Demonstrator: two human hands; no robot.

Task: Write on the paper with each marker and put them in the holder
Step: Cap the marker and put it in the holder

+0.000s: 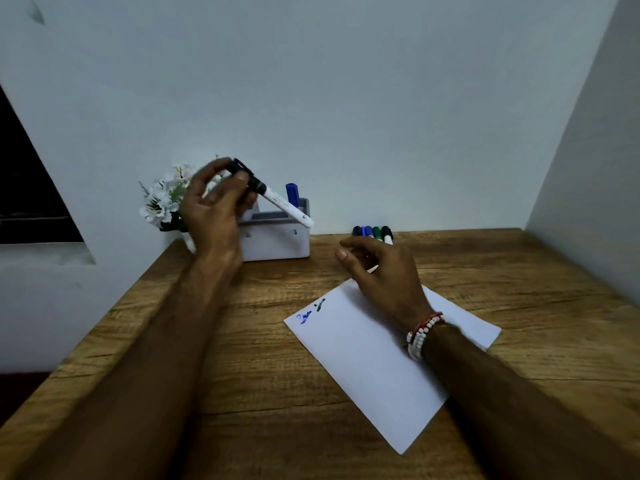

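My left hand (216,206) grips a black-capped white marker (277,199) by its cap end, the barrel slanting down to the right over the grey holder (277,242). A blue-capped marker (292,195) stands upright in the holder. My right hand (381,271) hovers above the far corner of the white paper (374,368), fingers loosely curled and apart, holding nothing. The paper bears a blue scribble and a small black mark (311,311) near its left corner. Several capped markers (372,233) lie side by side at the wall beyond my right hand.
White artificial flowers (162,199) stand left of the holder, partly behind my left hand. The wooden table (242,393) ends against a pale wall at the back and a side wall on the right. A beaded bracelet (422,332) circles my right wrist.
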